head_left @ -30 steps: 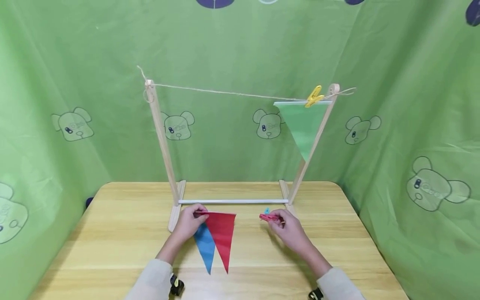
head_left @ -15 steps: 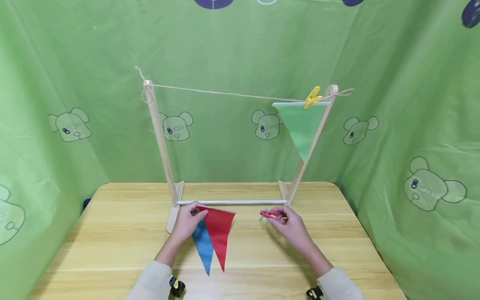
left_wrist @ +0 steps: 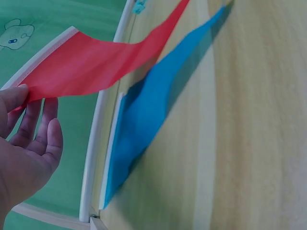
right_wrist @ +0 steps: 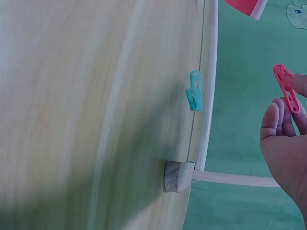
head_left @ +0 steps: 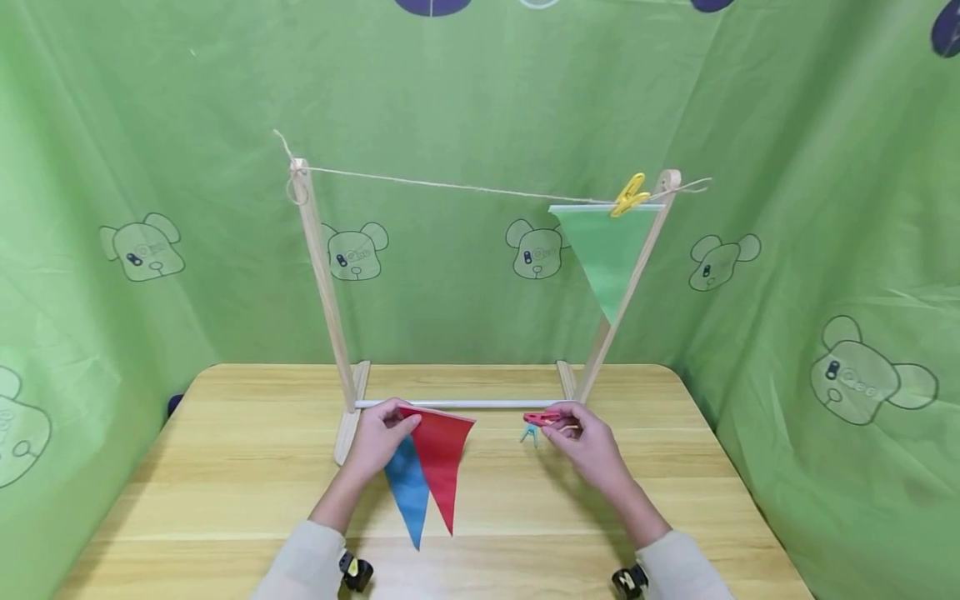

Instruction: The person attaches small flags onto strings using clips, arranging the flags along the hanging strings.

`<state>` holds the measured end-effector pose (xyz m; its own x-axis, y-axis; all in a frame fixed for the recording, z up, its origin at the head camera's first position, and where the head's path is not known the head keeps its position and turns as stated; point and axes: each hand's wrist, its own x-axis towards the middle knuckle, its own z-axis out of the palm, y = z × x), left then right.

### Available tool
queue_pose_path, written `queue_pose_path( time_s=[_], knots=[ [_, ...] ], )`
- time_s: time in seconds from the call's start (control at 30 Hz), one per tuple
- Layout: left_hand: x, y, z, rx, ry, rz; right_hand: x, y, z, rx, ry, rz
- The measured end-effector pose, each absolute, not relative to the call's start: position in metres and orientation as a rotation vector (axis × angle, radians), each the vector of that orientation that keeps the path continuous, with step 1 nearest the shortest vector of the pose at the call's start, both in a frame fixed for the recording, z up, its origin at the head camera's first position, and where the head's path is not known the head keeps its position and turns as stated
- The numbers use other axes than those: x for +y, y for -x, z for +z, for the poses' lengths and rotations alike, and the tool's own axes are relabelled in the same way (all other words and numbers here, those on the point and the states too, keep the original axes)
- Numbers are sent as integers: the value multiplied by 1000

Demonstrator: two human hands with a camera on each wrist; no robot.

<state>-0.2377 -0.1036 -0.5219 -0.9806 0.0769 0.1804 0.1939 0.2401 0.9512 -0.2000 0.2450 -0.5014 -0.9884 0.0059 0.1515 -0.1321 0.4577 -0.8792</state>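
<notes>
The left hand (head_left: pixel 378 440), pinching a red triangular flag (head_left: pixel 442 454) near a top corner, and the right hand (head_left: pixel 588 446), pinching a red plastic clip (head_left: pixel 540 419), have both risen slightly; this apparently brings flag and clip nearer the thin beige string (head_left: pixel 450 185), though well below it.

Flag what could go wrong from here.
The left hand pinches the red pennant near one end of its top edge, so it might swing or hang crooked. The red clothespin, pinched by the right hand, could slip. A tug on the string might dislodge the green pennant, held by just one yellow clothespin.
</notes>
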Motion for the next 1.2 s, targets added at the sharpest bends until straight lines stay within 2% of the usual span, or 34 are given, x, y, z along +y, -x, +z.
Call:
queue_pose_path(
  time_s=[1.2],
  knots=[
    [-90, 245, -486, -2279, 214, -2049, 234, 220, -436, -2489, -325, 1427]
  ],
)
